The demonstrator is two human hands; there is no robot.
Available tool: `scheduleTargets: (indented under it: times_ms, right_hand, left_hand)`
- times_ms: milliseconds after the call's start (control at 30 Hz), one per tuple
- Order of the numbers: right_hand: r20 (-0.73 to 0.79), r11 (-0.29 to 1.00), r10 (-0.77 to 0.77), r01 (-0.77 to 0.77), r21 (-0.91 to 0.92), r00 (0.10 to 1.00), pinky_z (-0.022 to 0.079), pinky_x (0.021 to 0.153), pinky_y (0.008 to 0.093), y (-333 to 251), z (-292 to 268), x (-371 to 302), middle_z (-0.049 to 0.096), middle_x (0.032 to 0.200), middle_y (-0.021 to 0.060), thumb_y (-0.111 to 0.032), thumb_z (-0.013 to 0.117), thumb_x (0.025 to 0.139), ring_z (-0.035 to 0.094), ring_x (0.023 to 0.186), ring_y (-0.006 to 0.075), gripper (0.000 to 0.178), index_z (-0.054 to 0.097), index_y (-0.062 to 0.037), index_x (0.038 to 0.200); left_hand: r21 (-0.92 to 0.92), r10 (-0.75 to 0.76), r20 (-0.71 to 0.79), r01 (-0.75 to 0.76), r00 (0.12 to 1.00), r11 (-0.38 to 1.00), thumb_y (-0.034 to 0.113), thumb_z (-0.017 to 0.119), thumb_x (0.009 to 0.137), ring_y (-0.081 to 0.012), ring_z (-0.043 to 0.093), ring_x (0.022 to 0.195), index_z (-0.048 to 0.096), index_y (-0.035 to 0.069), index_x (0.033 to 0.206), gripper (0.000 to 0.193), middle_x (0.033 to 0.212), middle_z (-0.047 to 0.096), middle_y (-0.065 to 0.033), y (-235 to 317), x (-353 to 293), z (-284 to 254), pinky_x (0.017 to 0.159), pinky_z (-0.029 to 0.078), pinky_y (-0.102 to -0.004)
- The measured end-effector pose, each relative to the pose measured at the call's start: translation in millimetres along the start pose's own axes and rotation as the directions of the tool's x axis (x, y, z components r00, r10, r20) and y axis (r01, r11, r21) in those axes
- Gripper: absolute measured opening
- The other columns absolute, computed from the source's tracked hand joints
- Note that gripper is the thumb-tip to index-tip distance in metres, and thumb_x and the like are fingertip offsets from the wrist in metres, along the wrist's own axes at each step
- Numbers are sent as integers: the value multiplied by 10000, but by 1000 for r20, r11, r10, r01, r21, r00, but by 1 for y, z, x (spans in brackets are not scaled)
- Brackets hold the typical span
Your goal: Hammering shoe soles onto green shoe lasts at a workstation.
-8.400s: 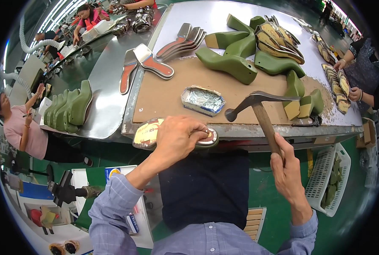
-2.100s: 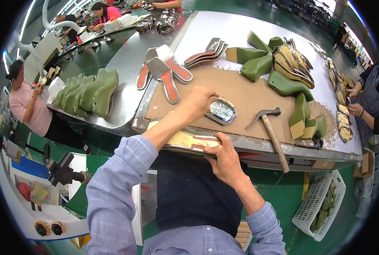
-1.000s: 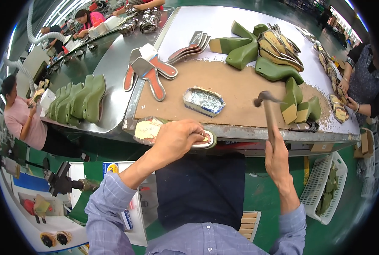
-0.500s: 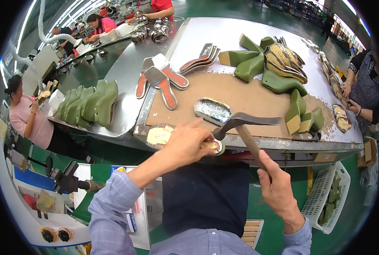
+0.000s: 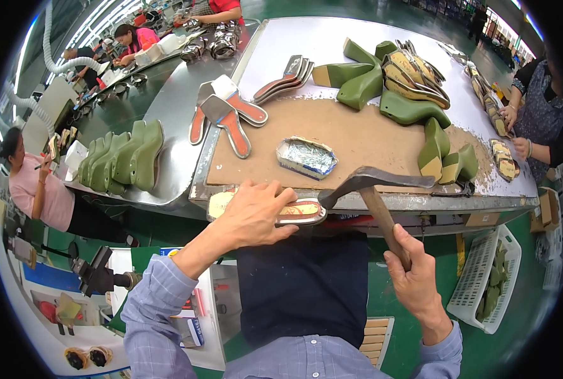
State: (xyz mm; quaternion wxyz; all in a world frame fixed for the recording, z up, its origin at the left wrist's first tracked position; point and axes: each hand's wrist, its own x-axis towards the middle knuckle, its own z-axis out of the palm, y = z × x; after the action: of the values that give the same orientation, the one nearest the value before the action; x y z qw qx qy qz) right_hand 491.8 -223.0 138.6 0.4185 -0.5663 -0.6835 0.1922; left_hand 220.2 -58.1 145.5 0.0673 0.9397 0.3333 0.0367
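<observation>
At the near edge of the bench, my left hand (image 5: 251,215) is closed over a shoe last with an insole (image 5: 303,210), thumb on the near side and fingers across the top. The insole has a yellow middle, a reddish border and a silvery rim; my palm hides part of it. My right hand (image 5: 414,268) grips the wooden handle of a hammer (image 5: 382,221). The curved dark hammer head (image 5: 382,179) is raised, its left end close to the insole's right tip. Just beyond sits a small open box (image 5: 303,173) with shiny small bits inside, too fine to make out.
Grey-and-orange insoles (image 5: 234,123) lie left on the bench. Green shoe lasts (image 5: 360,88) are piled at the back right, with others (image 5: 145,155) in a row on the left metal table. A white basket (image 5: 477,297) stands lower right. Co-workers are at left and right.
My left hand has shifted slightly left and back along the last, uncovering more of the insole. The hammer head is turned a little and slightly farther right.
</observation>
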Motion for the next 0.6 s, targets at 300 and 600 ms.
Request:
scheduleTargets:
  times_ms: [300, 600]
  right_hand:
    - [-173, 900, -368, 303, -314, 914, 491, 585, 322, -15, 4, 10, 601, 822, 140, -8, 636, 856, 611, 656, 195, 486, 490, -38, 1319]
    - [-421, 949, -230, 107, -296, 877, 503, 611, 322, -1, -8, -3, 621, 825, 135, -3, 597, 876, 613, 674, 205, 393, 537, -25, 1264]
  left_hand:
    - [58, 89, -76, -85, 993, 995, 422, 697, 779, -305, 606, 860, 533, 60, 1050, 481, 918, 565, -126, 3, -1, 5, 730, 445, -425]
    - [34, 34, -15, -33, 999, 999, 425, 708, 775, -298, 595, 906, 524, 61, 1043, 488, 949, 554, -116, 4, 2, 3, 764, 442, -408]
